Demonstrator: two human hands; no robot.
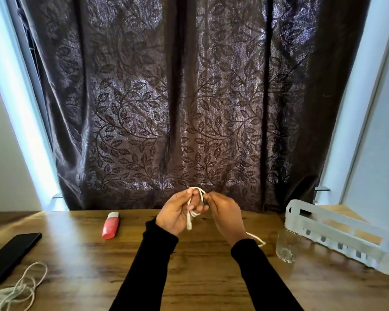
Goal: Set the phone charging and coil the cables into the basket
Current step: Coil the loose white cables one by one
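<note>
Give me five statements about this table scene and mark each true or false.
1. Both hands, left and right, hold a white cable. True.
2. The basket already holds a coiled cable. False: no cable shows in it.
3. The phone lies at the table's left edge. True.
4. The glass stands inside the basket. False: it stands on the table beside it.
5. A second cable lies loose near the phone. True.
</note>
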